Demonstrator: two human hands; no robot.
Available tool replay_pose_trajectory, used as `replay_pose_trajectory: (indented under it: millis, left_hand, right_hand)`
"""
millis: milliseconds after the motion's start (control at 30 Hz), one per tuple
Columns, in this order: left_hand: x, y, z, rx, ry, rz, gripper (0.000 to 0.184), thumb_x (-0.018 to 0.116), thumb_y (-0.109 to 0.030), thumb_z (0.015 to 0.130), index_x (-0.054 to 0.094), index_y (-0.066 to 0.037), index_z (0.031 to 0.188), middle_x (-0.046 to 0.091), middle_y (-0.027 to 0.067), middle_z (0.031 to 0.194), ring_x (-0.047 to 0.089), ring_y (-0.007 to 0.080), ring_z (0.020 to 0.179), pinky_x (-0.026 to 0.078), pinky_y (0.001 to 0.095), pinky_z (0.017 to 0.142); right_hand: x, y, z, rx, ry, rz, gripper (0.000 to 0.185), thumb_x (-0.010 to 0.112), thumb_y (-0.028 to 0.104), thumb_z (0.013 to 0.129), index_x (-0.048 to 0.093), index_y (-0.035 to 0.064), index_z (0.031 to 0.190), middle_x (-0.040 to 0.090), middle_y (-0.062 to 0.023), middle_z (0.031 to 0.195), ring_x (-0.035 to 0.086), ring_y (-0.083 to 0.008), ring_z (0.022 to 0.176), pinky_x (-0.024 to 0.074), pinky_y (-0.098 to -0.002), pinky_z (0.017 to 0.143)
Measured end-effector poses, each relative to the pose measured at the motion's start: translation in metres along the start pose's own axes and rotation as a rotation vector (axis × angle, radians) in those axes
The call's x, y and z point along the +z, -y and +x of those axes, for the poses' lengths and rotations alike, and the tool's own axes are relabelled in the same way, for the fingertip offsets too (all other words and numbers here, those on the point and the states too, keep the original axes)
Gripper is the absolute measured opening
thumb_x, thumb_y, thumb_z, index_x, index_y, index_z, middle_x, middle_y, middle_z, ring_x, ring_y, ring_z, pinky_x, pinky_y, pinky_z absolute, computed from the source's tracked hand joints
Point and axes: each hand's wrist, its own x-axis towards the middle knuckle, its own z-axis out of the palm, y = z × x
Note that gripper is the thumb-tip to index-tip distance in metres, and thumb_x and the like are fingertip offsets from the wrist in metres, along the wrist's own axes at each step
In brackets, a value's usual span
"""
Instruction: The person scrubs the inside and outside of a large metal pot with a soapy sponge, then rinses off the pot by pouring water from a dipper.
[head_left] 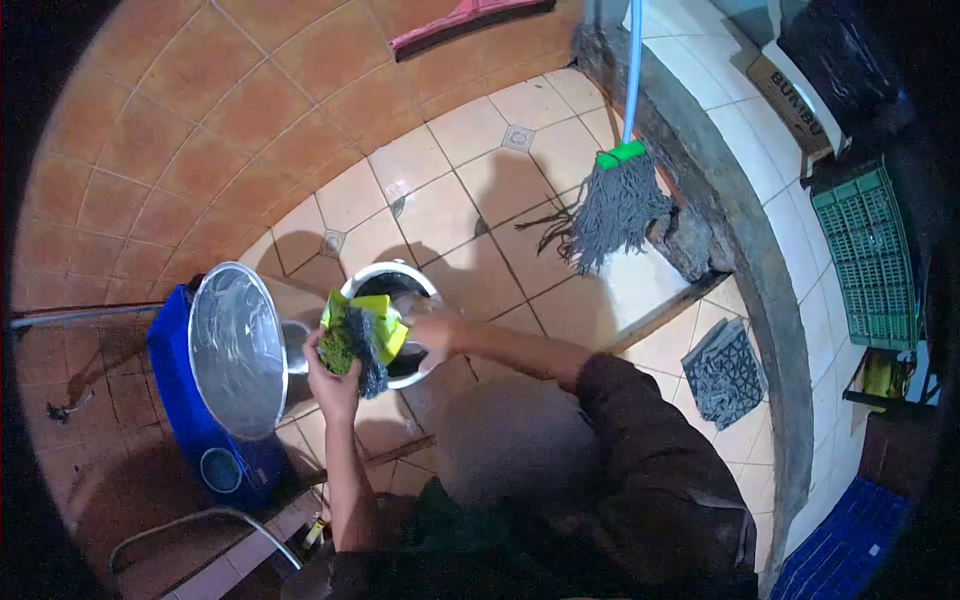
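Observation:
Below me stands a white-rimmed bucket point(428, 283) with a dark inside. My left hand point(333, 380) is wrapped round a green scouring pad point(338, 347) at the bucket's left side. Yellow-green packaging point(389, 325) and a dark mesh-like piece point(372, 375) lie against the pad; where one ends and the other begins is hard to tell. My right hand point(432, 335) reaches over the bucket's right rim beside the packaging, its fingers blurred and partly hidden. Left of the bucket, a large metal bowl point(235, 350) leans tilted on a blue tub point(170, 345).
A grey string mop point(625, 210) stands on the tiled floor at upper right. A patterned grey cloth point(724, 373) lies below it. Green crates point(868, 255) line the right side, a blue crate point(840, 545) the lower right. A curved ledge point(795, 400) runs between.

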Motion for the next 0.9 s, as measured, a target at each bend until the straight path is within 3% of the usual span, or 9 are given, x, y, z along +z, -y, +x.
replay_pose_trajectory:
  millis: [100,133,200,300,333,400,600,667,900]
  left_hand:
    - [0.005,0.02,-0.009,0.063,-0.02,0.132,0.066,0.068,0.007,0.066,0.044,-0.006,0.126,0.057,0.015,0.114,0.057,0.0278,0.108,0.043,0.0355,0.096]
    - [0.008,0.02,-0.012,0.015,0.026,0.079,0.068,0.068,0.007,0.067,0.043,-0.007,0.128,0.059,0.0154,0.111,0.059,0.0306,0.105,0.045,0.0365,0.094]
    - [0.012,0.022,-0.016,-0.005,0.095,0.16,0.068,0.068,0.006,0.067,0.042,-0.008,0.128,0.06,0.0156,0.111,0.059,0.0314,0.105,0.046,0.0364,0.093]
    - [0.03,0.087,-0.025,-0.175,0.144,0.042,0.067,0.07,0.005,0.068,0.042,-0.01,0.127,0.061,0.017,0.111,0.06,0.0339,0.105,0.047,0.0379,0.089]
    - [0.028,0.071,-0.026,-0.127,0.151,0.122,0.067,0.07,0.005,0.068,0.042,-0.01,0.127,0.061,0.0177,0.112,0.06,0.0346,0.105,0.047,0.0385,0.089]
    - [0.027,0.049,-0.025,-0.105,0.178,0.21,0.069,0.071,0.002,0.069,0.04,-0.014,0.129,0.062,0.02,0.11,0.061,0.0396,0.102,0.049,0.0427,0.084]
    - [0.033,0.04,-0.02,-0.234,0.242,0.31,0.065,0.068,-0.004,0.074,0.037,-0.019,0.13,0.063,0.0231,0.101,0.061,0.0454,0.094,0.05,0.0492,0.076]
    - [0.035,0.043,-0.018,-0.4,0.314,0.323,0.065,0.066,-0.005,0.076,0.036,-0.019,0.132,0.063,0.0245,0.098,0.061,0.0463,0.091,0.05,0.0505,0.074]
    - [0.038,0.04,-0.021,-0.331,0.274,0.291,0.066,0.065,-0.003,0.074,0.037,-0.019,0.132,0.063,0.0236,0.106,0.06,0.0461,0.097,0.049,0.0517,0.079]
  right_hand:
    - [-0.055,-0.109,-0.029,0.027,-0.404,0.536,0.037,0.067,0.032,0.079,0.065,0.0038,0.102,0.065,-0.0146,0.099,0.062,-0.0301,0.094,0.0478,-0.0428,0.085]
    - [-0.073,-0.174,-0.03,0.127,-0.596,0.434,0.029,0.063,0.031,0.084,0.066,0.0043,0.096,0.068,-0.0102,0.088,0.065,-0.0284,0.084,0.0507,-0.044,0.078]
    - [-0.115,-0.342,-0.048,0.587,-0.883,-0.536,0.035,0.062,0.027,0.083,0.06,0.0,0.105,0.063,-0.0181,0.101,0.061,-0.0327,0.098,0.0494,-0.0455,0.083]
    - [-0.262,-0.364,-0.137,1.256,-1.23,-0.465,0.047,0.064,0.036,0.083,0.058,-0.0041,0.107,0.059,-0.0248,0.105,0.06,-0.0379,0.097,0.0491,-0.0464,0.083]
    - [-0.283,-0.376,-0.159,1.273,-1.165,-0.688,0.06,0.067,0.038,0.082,0.052,-0.0073,0.118,0.058,-0.0245,0.113,0.062,-0.0383,0.098,0.0497,-0.0465,0.084]
    - [-0.331,-0.357,-0.181,1.366,-1.284,-0.303,0.067,0.067,0.041,0.082,0.049,-0.0096,0.122,0.061,-0.0251,0.111,0.063,-0.036,0.099,0.0505,-0.0458,0.084]
    - [-0.362,-0.507,-0.209,1.338,-1.161,0.125,0.066,0.061,0.046,0.086,0.046,-0.0053,0.124,0.064,-0.0251,0.108,0.063,-0.0374,0.104,0.0473,-0.0464,0.091]
    - [-0.363,-0.483,-0.214,1.402,-1.186,-0.007,0.058,0.057,0.047,0.088,0.055,-0.0039,0.114,0.065,-0.0248,0.105,0.064,-0.0381,0.1,0.0479,-0.0472,0.088]
    - [-0.496,-0.409,-0.224,1.471,-1.159,-0.453,0.054,0.042,0.053,0.092,0.072,0.0085,0.095,0.071,-0.0105,0.096,0.067,-0.0288,0.095,0.0485,-0.042,0.086]
